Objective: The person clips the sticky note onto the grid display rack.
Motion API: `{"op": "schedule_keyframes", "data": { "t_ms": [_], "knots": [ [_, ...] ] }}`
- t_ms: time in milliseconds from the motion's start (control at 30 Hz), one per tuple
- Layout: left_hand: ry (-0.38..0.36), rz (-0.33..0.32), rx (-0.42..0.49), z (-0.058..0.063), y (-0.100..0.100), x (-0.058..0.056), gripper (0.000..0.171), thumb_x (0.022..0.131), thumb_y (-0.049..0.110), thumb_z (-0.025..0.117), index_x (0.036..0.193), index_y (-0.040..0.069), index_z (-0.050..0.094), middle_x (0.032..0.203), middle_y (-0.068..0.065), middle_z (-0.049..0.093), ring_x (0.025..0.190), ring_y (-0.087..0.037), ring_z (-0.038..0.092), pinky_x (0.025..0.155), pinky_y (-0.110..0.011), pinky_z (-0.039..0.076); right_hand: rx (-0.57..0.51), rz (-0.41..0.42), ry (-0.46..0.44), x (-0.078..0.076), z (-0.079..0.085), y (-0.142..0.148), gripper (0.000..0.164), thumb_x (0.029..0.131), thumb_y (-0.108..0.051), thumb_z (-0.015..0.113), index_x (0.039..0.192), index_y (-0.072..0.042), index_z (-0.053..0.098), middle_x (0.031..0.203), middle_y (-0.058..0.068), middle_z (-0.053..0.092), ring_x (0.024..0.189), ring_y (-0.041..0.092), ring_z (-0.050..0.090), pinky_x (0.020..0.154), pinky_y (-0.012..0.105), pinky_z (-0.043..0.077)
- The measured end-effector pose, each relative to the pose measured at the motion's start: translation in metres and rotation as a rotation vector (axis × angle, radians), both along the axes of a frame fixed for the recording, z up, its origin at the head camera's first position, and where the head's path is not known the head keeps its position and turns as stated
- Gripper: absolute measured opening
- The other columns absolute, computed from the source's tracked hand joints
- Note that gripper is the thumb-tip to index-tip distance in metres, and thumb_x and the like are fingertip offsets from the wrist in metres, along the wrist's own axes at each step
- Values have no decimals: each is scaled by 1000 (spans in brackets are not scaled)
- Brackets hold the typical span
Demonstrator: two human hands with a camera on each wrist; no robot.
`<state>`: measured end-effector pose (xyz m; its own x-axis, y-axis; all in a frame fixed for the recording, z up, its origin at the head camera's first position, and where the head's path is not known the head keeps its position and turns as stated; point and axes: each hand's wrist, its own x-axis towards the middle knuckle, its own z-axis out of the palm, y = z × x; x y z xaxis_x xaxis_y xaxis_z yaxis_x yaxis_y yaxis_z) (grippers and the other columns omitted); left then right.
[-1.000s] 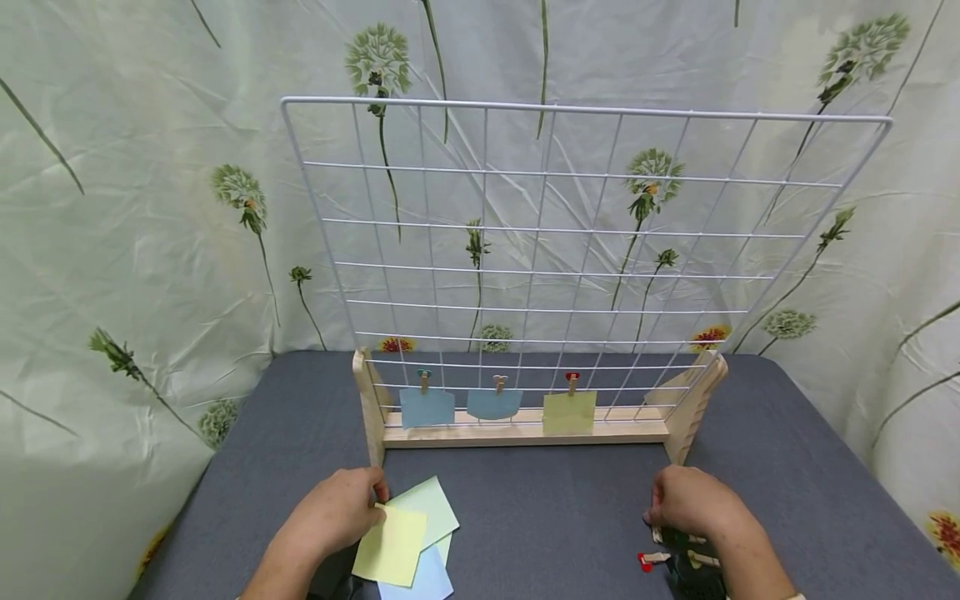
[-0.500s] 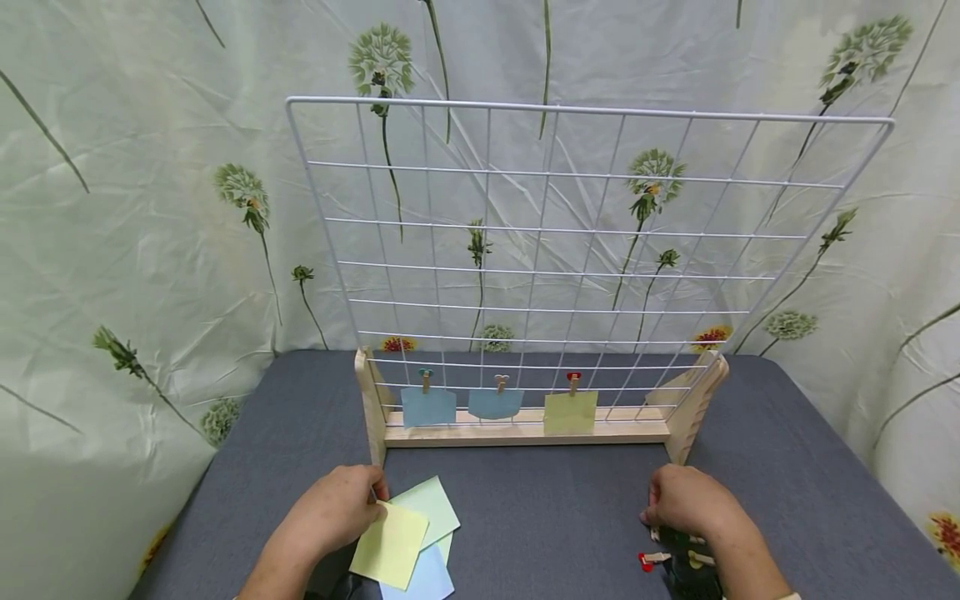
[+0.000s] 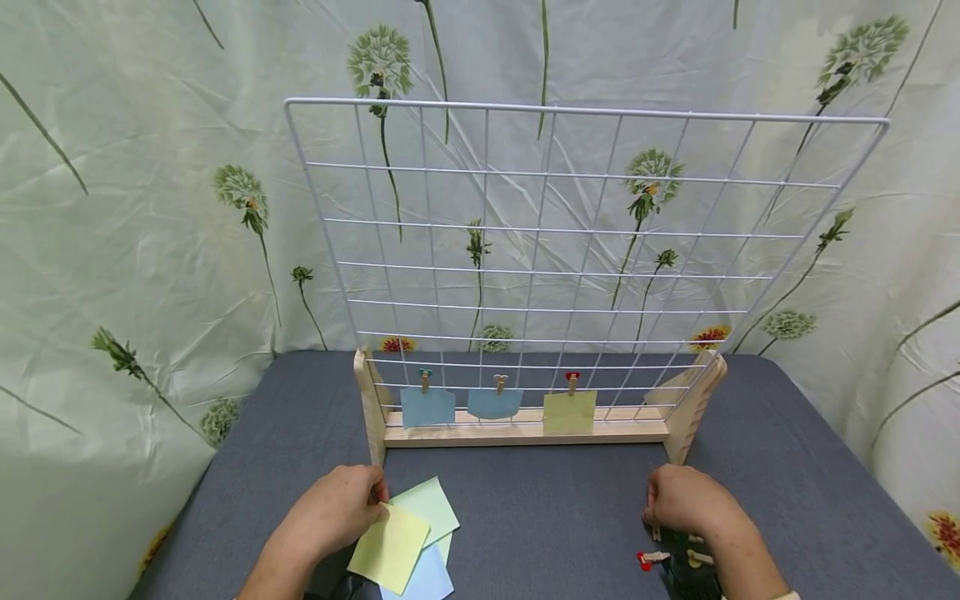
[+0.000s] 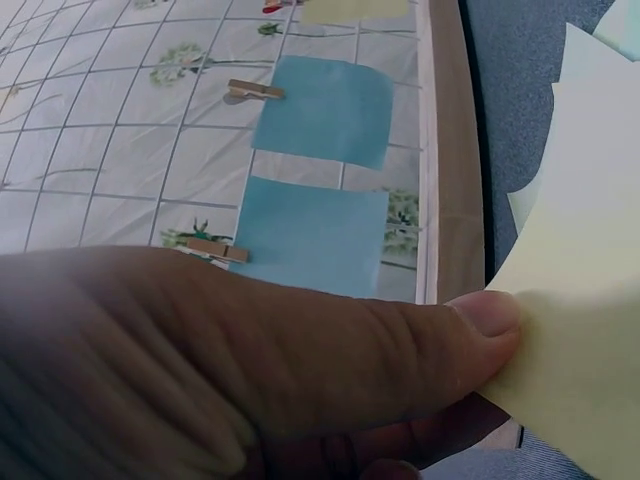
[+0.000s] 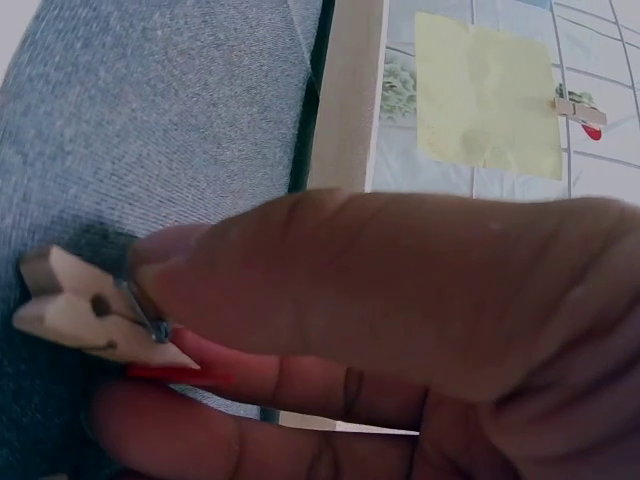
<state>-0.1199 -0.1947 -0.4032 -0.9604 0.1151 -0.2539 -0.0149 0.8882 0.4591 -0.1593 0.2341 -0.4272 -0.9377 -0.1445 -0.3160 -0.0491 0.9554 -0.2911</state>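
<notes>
My left hand (image 3: 337,508) pinches a corner of a yellow paper note (image 3: 390,546) between thumb and fingers. Beneath it lie a pale green note (image 3: 429,507) and a blue note (image 3: 425,575) on the table. At the right, my right hand (image 3: 693,504) holds a small wooden clothespin (image 5: 95,310) with a red part on it; in the right wrist view the thumb is at its metal spring. Close below that hand, another clothespin (image 3: 656,557) with a red decoration rests by a dark object (image 3: 690,579) that bears several more pins.
A white wire grid (image 3: 525,227) stands in a wooden base (image 3: 525,435) across the back of the grey table (image 3: 555,517). Clothespins fasten two blue notes (image 3: 427,407) and one yellow note (image 3: 569,413) to its lower wires. Behind hangs a floral curtain (image 3: 150,250).
The yellow note in my left hand has turned slightly, its lower end swinging a little to the left. Both hands stay nearly where they were.
</notes>
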Motion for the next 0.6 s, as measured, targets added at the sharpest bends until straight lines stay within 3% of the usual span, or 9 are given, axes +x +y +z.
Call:
{"op": "schedule_keyframes", "data": {
  "t_ms": [333,600],
  "knots": [
    [25,-5,-19,4,0,2,22,86,7,79,76,16,62,71,3,58,65,-15,51,60,-34,42,-62,8,38,-1,7,-1,19,76,-9,80,73,-14,62,65,-2,56,60,15,49,57,32,38],
    [39,-3,-4,6,-3,3,22,87,7,78,77,17,61,70,3,57,63,-15,50,59,-34,41,-64,9,120,-3,14,-1,12,79,-11,79,85,-12,69,78,-1,69,68,14,60,63,38,50]
  ]
}}
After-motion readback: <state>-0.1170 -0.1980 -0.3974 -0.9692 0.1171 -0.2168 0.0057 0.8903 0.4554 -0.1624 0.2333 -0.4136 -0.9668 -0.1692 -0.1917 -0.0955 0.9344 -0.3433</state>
